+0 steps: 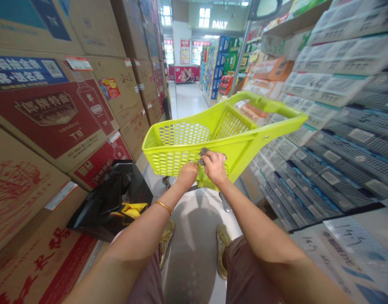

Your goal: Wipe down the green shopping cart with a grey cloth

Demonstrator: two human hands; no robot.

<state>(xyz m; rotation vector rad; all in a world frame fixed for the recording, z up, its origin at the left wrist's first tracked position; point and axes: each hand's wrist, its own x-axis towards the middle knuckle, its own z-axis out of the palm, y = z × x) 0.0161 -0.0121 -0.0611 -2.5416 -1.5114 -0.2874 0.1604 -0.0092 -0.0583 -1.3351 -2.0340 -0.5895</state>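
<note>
A lime-green plastic shopping cart point(187, 148) with a perforated basket stands sideways in front of me, its handle to the right. My right hand point(215, 168) is closed around a crumpled grey cloth point(204, 150) and presses it to the near side wall of the basket. Just left of it, my left hand point(188, 172) is closed against the same wall, close to the cloth. What its fingers grip is hidden. A gold bangle point(163, 207) circles my left wrist.
Stacked cardboard boxes point(55, 114) wall the aisle on the left, with a black bag point(111, 202) on the floor beside them. Wrapped packs point(327, 97) are piled along the right. A metal post point(242, 52) rises behind the cart. My shoes point(224, 249) stand on pale floor.
</note>
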